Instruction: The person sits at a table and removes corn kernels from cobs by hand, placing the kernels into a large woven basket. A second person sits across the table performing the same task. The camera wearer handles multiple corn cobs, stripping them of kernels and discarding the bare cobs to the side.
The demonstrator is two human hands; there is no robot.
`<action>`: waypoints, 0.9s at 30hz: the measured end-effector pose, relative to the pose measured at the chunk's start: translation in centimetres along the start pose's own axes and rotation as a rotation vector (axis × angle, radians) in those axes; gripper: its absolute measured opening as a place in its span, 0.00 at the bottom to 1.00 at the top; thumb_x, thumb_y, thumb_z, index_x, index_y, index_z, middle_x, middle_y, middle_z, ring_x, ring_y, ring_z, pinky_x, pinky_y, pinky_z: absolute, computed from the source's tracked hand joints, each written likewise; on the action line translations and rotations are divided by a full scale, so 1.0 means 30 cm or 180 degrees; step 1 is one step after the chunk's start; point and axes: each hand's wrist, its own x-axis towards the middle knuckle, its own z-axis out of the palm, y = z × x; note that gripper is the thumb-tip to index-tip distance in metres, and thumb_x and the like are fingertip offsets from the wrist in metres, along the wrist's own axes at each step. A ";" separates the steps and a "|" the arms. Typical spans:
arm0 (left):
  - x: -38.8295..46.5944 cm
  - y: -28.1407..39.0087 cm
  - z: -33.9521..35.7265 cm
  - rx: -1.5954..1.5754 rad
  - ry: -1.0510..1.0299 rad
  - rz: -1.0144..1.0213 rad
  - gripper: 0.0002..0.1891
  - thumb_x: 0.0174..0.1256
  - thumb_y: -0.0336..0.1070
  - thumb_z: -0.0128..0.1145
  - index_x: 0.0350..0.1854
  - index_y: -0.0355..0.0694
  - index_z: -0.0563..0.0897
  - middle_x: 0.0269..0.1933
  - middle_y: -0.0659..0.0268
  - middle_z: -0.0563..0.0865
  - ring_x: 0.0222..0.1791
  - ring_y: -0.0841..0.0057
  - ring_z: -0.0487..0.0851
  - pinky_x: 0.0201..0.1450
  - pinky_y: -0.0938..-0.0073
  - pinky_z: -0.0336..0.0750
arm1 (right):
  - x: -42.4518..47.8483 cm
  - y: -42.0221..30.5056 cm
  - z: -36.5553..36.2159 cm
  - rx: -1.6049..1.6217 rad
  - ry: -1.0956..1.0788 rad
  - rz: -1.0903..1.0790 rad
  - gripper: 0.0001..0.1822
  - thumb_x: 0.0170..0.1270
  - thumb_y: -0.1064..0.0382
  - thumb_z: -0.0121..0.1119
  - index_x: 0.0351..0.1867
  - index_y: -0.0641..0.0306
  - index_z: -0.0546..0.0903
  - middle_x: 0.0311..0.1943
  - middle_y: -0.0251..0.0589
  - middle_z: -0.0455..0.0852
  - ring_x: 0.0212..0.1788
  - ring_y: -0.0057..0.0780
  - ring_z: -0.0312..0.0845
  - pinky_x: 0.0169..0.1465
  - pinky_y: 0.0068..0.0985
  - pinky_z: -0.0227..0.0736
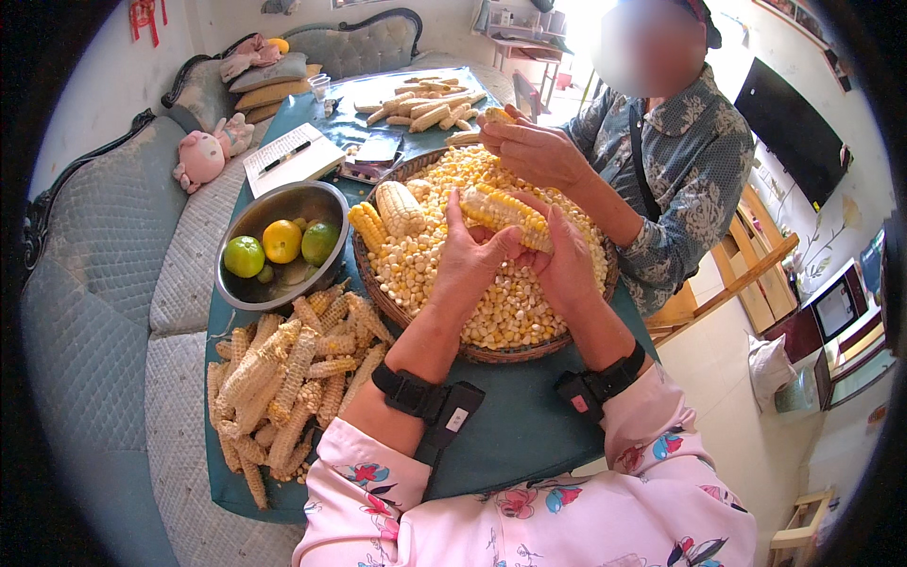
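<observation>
A partly shelled ear of yellow corn (506, 212) is held between my two hands above a woven basket (397, 317) full of loose kernels (496, 305). My left hand (476, 237) grips its left end, thumb against the lower side. Around the right end curl the fingers of my right hand (560, 241). Bare cob shows along part of the ear, while rows of kernels stay on its upper side. On the kernels at the basket's left lie a pale ear of corn (400, 209) and a yellow ear (368, 225).
Bare cobs (290, 383) are heaped at the table's left, below a metal bowl (225, 283) of citrus fruit. Another person (666, 156) at the right holds a piece of corn (499, 116) over the basket. Farther back are an open notebook (290, 159) with a pen and more cobs (425, 103).
</observation>
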 end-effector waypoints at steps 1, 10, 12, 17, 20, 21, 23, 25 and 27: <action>-0.005 0.017 0.001 0.0095 -0.0023 -0.0115 0.51 0.54 0.41 0.63 0.66 0.32 0.35 0.38 0.59 0.79 0.36 0.77 0.79 0.34 0.81 0.75 | 0.001 0.001 0.000 0.0042 0.0027 0.0001 0.26 0.69 0.48 0.33 0.56 0.66 0.68 0.48 0.43 0.75 0.42 0.24 0.75 0.37 0.20 0.75; -0.009 0.023 0.015 -0.0017 0.0024 0.0083 0.51 0.53 0.38 0.63 0.65 0.33 0.34 0.41 0.56 0.78 0.37 0.77 0.79 0.35 0.81 0.75 | 0.001 0.001 0.001 -0.0208 -0.0011 0.0023 0.25 0.69 0.49 0.35 0.57 0.66 0.67 0.49 0.42 0.73 0.44 0.24 0.74 0.40 0.18 0.75; -0.007 0.010 0.017 -0.0020 0.0094 0.0308 0.50 0.54 0.38 0.63 0.65 0.32 0.34 0.40 0.57 0.78 0.36 0.76 0.79 0.33 0.82 0.75 | -0.002 0.018 0.015 -0.0368 0.0002 -0.0186 0.25 0.69 0.49 0.36 0.57 0.66 0.68 0.48 0.41 0.73 0.43 0.22 0.73 0.39 0.16 0.74; -0.020 0.031 0.026 0.0641 0.0299 0.0636 0.47 0.55 0.36 0.62 0.65 0.30 0.38 0.38 0.56 0.79 0.33 0.77 0.79 0.31 0.81 0.74 | -0.008 0.018 0.009 -0.0802 -0.0048 -0.0302 0.24 0.69 0.51 0.38 0.56 0.67 0.68 0.43 0.38 0.75 0.33 0.16 0.71 0.33 0.12 0.70; -0.013 0.015 0.019 0.0898 0.0385 0.0666 0.47 0.54 0.36 0.62 0.65 0.30 0.38 0.36 0.57 0.81 0.32 0.79 0.79 0.31 0.81 0.74 | -0.011 0.016 0.016 -0.0924 0.0003 -0.0334 0.24 0.69 0.51 0.38 0.56 0.68 0.69 0.38 0.37 0.76 0.27 0.14 0.69 0.29 0.13 0.68; -0.010 0.012 0.019 0.0846 0.0338 0.0594 0.48 0.54 0.35 0.61 0.65 0.29 0.38 0.35 0.57 0.81 0.31 0.79 0.79 0.31 0.82 0.74 | -0.009 0.013 0.011 -0.0933 0.0024 -0.0325 0.24 0.69 0.52 0.38 0.55 0.69 0.69 0.37 0.36 0.76 0.25 0.13 0.69 0.28 0.13 0.67; -0.007 0.010 0.014 0.0741 0.0246 0.0451 0.48 0.54 0.34 0.61 0.66 0.29 0.36 0.33 0.58 0.82 0.31 0.80 0.79 0.31 0.82 0.73 | -0.004 0.007 0.004 -0.0969 0.0111 -0.0367 0.23 0.69 0.52 0.38 0.55 0.69 0.69 0.34 0.35 0.76 0.24 0.12 0.68 0.27 0.13 0.66; -0.005 0.020 0.007 0.0844 0.0136 0.0181 0.49 0.54 0.34 0.60 0.66 0.30 0.35 0.33 0.59 0.82 0.31 0.80 0.79 0.31 0.83 0.73 | 0.004 0.001 0.000 -0.1026 0.0233 -0.0469 0.22 0.69 0.54 0.38 0.54 0.70 0.70 0.32 0.34 0.76 0.23 0.12 0.68 0.26 0.13 0.66; -0.005 0.024 0.005 0.0790 0.0040 0.0029 0.49 0.55 0.33 0.60 0.66 0.30 0.34 0.33 0.59 0.82 0.31 0.80 0.79 0.31 0.83 0.73 | 0.005 0.005 -0.007 -0.1199 0.0178 -0.0535 0.21 0.69 0.55 0.39 0.54 0.69 0.70 0.32 0.34 0.76 0.23 0.12 0.68 0.26 0.13 0.66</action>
